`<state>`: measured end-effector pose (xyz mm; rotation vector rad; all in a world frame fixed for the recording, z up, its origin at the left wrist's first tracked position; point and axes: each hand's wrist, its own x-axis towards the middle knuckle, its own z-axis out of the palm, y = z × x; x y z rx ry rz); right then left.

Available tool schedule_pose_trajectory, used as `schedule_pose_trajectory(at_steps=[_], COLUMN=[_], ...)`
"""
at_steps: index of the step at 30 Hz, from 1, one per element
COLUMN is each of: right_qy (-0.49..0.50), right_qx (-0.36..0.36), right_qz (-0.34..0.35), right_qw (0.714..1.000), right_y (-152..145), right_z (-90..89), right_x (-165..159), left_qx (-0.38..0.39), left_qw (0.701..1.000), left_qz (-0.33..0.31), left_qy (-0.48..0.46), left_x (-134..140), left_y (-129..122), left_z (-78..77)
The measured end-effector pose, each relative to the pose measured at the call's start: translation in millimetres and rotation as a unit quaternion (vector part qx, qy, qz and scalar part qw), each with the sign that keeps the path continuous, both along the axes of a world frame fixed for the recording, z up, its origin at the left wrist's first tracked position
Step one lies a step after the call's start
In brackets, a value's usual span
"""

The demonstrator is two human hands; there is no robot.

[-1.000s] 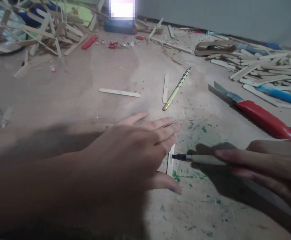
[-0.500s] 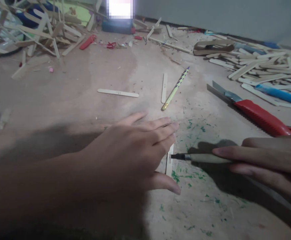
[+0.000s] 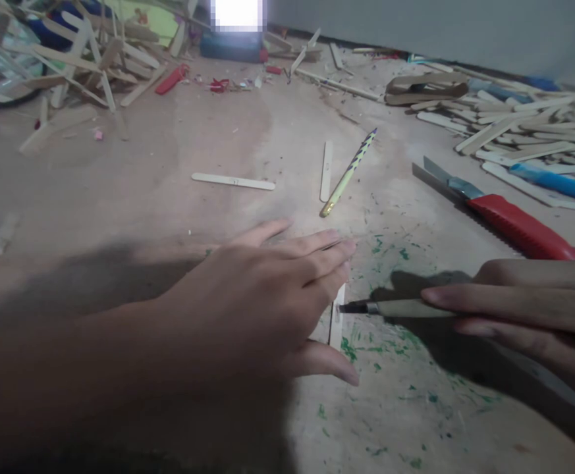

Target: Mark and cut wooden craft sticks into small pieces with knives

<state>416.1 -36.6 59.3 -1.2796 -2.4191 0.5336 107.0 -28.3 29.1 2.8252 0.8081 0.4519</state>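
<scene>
My left hand [image 3: 267, 289] lies flat with its fingers stretched out, across a wooden craft stick [image 3: 336, 322] on the table. The stick's middle shows between thumb and fingers, with a small mark on it; its ends are mostly hidden. From the right, my right hand [image 3: 519, 309] is closed round a slim carving chisel [image 3: 406, 308] with a pale handle. The chisel's dark metal tip touches or nearly touches the stick's right edge at the mark. Beyond my left hand lie two more marked craft sticks, one crosswise [image 3: 232, 182] and one lengthwise [image 3: 326, 172], beside a yellow patterned pencil [image 3: 350, 172].
A red-handled cutter [image 3: 519, 224] with its blade out lies above my right hand. Behind it are a blue pen [image 3: 558, 183] and a heap of craft sticks [image 3: 529, 128]. A tangled stick structure [image 3: 84, 66] stands back left. Green paint marks the worn table [image 3: 390, 408].
The view has shifted slightly. My left hand stays on the stick, and the chisel tip remains at the stick's edge in my right hand.
</scene>
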Motion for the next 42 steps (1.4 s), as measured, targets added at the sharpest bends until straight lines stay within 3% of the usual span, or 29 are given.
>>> schedule_pose_trajectory(at_steps=[7, 16, 20, 24, 28, 35, 39, 42], right_qy=[0.015, 0.026, 0.035, 0.014, -0.006, 0.007, -0.009, 0.001], right_qx=[-0.016, 0.006, 0.001, 0.005, -0.038, -0.088, -0.051, -0.045], right_qz=[0.095, 0.084, 0.103, 0.140, 0.114, 0.046, 0.072, 0.052], right_qw=[0.995, 0.996, 0.994, 0.990, 0.993, 0.995, 0.996, 0.998], right_y=[7.1, 12.6, 17.3, 24.7, 27.2, 22.8, 22.1, 21.9], right_z=[0.7, -2.9, 3.8, 7.9, 6.9, 8.5, 6.7, 3.5], right_x=[4.9, 8.2, 7.2, 4.0, 6.8, 8.1, 5.6, 4.0], left_qx=[0.000, -0.062, -0.043, -0.024, -0.033, -0.073, -0.062, -0.065], left_qw=[1.000, 0.997, 0.997, 0.998, 0.999, 0.996, 0.996, 0.996], left_qz=[0.002, -0.031, -0.039, -0.002, 0.024, -0.056, -0.072, -0.063], left_qy=[-0.001, 0.044, 0.056, 0.050, 0.006, -0.004, -0.005, -0.024], left_x=[-0.8, -8.2, -16.3, -21.5, -22.5, -24.7, -26.4, -26.7], left_y=[-0.7, 5.1, 11.7, 17.3, 21.9, 25.7, 24.0, 24.3], left_z=[-2.9, 6.4, 9.0, 15.2, 21.0, 20.5, 16.7, 14.7])
